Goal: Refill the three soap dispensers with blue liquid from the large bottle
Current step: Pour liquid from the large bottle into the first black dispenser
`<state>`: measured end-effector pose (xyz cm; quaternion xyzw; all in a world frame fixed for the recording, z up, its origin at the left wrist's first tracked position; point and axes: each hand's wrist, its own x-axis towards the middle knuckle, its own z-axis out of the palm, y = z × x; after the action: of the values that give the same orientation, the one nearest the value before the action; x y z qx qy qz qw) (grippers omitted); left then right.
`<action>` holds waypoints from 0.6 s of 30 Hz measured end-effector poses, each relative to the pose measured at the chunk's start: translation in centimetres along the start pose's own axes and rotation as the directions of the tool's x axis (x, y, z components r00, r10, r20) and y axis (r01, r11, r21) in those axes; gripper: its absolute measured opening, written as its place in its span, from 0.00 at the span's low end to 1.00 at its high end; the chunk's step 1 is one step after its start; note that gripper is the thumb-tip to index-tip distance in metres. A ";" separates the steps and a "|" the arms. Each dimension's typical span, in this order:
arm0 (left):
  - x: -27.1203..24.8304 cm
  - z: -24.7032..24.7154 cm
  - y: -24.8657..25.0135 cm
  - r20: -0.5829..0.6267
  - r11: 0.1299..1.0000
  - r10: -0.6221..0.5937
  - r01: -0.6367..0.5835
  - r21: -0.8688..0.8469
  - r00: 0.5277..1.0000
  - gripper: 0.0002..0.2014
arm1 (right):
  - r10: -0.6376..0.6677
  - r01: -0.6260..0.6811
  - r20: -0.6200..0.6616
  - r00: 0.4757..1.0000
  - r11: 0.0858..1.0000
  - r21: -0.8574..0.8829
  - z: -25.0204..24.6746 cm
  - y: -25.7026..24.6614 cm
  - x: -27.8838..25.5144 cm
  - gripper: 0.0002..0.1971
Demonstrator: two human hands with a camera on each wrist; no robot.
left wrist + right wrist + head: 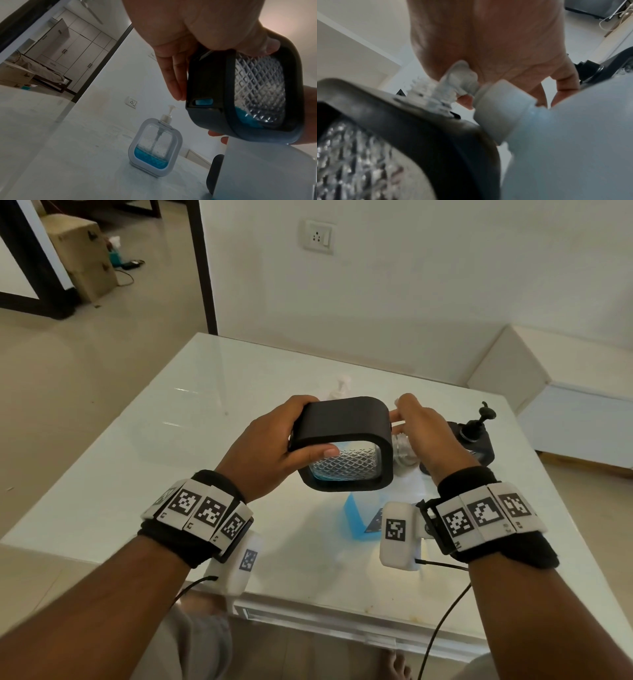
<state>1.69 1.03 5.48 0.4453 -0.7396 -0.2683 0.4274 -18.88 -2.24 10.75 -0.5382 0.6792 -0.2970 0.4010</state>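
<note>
My left hand [317, 428] grips a black-framed dispenser [346, 422] with a clear diamond-pattern face, tipped on its side above the table. A little blue liquid lies in it [247, 119]. My right hand [399, 412] pinches the pale pump top [458, 79] at the dispenser's neck. The large bottle [359, 515] with blue liquid stands directly below; its capped neck [501, 112] sits just under my right hand. A white dispenser [154, 147] holding some blue liquid stands farther back. A second black dispenser [476, 440] with a black pump stands to the right.
Everything stands on a glossy white table [212, 419] set against a white wall. A low white cabinet [575, 405] is at the right. Cables run from both wrist cameras over the near table edge [342, 621].
</note>
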 end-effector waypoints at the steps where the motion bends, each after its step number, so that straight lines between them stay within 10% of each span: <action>1: 0.0 0.0 0.0 0.003 1.000 0.002 -0.002 -0.002 1.000 0.28 | 0.000 0.000 0.010 1.000 1.000 0.006 0.0 -0.1 0.1 0.20; 18: 0.1 0.2 -0.1 -0.005 1.000 -0.005 0.005 -0.003 1.000 0.28 | -0.001 0.000 -0.030 1.000 0.999 -0.033 0.1 0.4 0.1 0.18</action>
<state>1.51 0.90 5.34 0.4471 -0.7370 -0.2692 0.4295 -19.01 -2.21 10.41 -0.5403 0.6898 -0.2939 0.3820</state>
